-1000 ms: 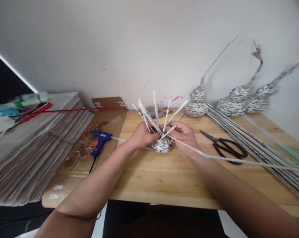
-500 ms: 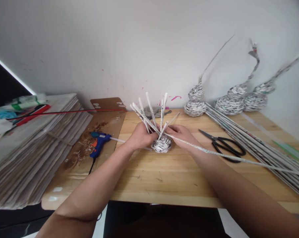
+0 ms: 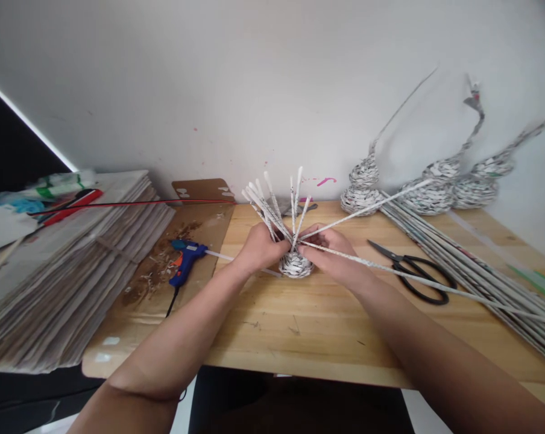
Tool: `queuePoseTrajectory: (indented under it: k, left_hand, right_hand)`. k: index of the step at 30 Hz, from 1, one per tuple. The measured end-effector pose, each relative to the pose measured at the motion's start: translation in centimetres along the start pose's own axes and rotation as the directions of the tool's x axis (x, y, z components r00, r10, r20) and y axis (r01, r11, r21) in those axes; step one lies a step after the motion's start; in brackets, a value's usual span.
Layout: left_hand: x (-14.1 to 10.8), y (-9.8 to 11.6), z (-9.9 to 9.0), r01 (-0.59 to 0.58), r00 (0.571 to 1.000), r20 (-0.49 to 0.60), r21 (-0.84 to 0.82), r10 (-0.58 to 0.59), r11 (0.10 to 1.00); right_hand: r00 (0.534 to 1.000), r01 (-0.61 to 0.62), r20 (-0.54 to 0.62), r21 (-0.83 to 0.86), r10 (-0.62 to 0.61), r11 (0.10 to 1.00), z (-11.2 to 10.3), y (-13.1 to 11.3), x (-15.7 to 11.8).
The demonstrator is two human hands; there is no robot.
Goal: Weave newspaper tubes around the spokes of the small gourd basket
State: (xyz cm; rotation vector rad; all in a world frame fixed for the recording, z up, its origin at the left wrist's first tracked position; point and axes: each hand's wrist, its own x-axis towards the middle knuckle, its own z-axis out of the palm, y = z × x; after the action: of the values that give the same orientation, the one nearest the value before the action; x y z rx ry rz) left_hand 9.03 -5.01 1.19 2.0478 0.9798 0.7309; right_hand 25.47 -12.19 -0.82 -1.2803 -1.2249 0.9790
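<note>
A small round weaving of rolled newspaper rests on the wooden table, with several upright paper rods fanning out of its top. My left hand is closed round its left side, thumb at the base of the rods. On the right side, my right hand grips the weaving, with its fingertips partly hidden behind the rods. One long paper strand leaves the weaving, passing over my right hand and forearm to the right. Another paper strand slants up toward the back right.
Black-handled scissors lie right of my hands, beside a bundle of paper rods. Woven paper gourds stand along the wall. At left are a blue glue gun on cardboard and a newspaper stack.
A paper strand at the right of the weaving now stretches out to the back right, where only a short tip showed before. Both hands stay on the weaving; the view has shifted slightly.
</note>
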Motion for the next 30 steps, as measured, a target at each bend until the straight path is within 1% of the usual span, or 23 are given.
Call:
queuePoseTrajectory:
  k: [3,5,7,9,11,13,14,15,16,17,20,22,25,27,30]
  left_hand:
    - [-0.1,0.1,0.2,0.016,1.000,0.011,-0.053,-0.016,0.998]
    - [0.0,0.1,0.3,0.045,0.998,0.037,-0.125,-0.041,0.991]
    - [0.1,-0.1,0.1,0.099,0.993,0.090,-0.216,-0.081,0.971]
    - [0.2,-0.2,-0.5,0.145,0.979,0.184,-0.322,-0.088,0.936]
    - [0.3,-0.3,-1.5,0.170,0.946,0.324,-0.422,-0.027,0.890]
    - [0.3,-0.4,-2.5,0.189,0.886,0.459,-0.487,0.065,0.853]
    - [0.3,-0.4,-2.9,0.193,0.862,0.499,-0.494,0.094,0.848]
    - [0.3,-0.5,-3.1,0.194,0.849,0.517,-0.499,0.110,0.844]
    - [0.2,-0.6,-3.2,0.197,0.848,0.518,-0.501,0.110,0.843]
    - [0.2,-0.8,-3.2,0.200,0.857,0.505,-0.503,0.099,0.841]
    - [0.2,-1.1,-2.6,0.201,0.905,0.425,-0.498,0.035,0.844]
    - [0.3,-1.1,-2.1,0.192,0.928,0.373,-0.458,-0.008,0.868]
    - [0.3,-0.8,-1.8,0.179,0.936,0.351,-0.398,-0.031,0.900]
    - [0.3,-0.6,-1.8,0.161,0.938,0.345,-0.376,-0.023,0.913]
    - [0.3,-0.5,-1.7,0.125,0.953,0.302,-0.351,-0.014,0.928]
  right_hand:
    - [0.997,0.019,-0.071,-0.065,-0.024,0.998,0.3,0.2,-0.3]
    - [0.995,0.011,-0.093,-0.094,-0.020,0.995,0.4,0.1,-0.4]
    - [0.993,0.005,-0.113,-0.143,-0.021,0.990,0.3,-0.1,-0.4]
    - [0.992,-0.003,-0.125,-0.191,-0.021,0.982,0.1,-0.3,-0.4]
    - [0.990,-0.014,-0.142,-0.220,-0.017,0.975,-0.1,-0.3,-0.3]
    - [0.987,-0.018,-0.159,-0.217,-0.017,0.976,-0.2,-0.1,-0.1]
    - [0.986,-0.018,-0.168,-0.205,-0.017,0.979,-0.3,0.1,0.0]
    - [0.985,-0.017,-0.172,-0.190,-0.016,0.982,-0.3,0.3,0.0]
    - [0.985,-0.013,-0.174,-0.177,-0.018,0.984,-0.3,0.4,0.1]
    - [0.984,-0.007,-0.174,-0.172,-0.024,0.985,-0.2,0.5,0.1]
    - [0.984,0.020,-0.168,-0.200,-0.054,0.980,-0.1,0.6,-0.1]
    - [0.983,0.031,-0.171,-0.223,-0.071,0.974,0.0,0.4,-0.2]
    - [0.978,0.043,-0.190,-0.247,-0.092,0.968,0.2,0.3,-0.3]
    - [0.974,0.049,-0.205,-0.246,-0.101,0.968,0.3,0.3,-0.4]
    - [0.973,0.069,-0.200,-0.234,-0.117,0.970,0.6,0.4,-0.6]
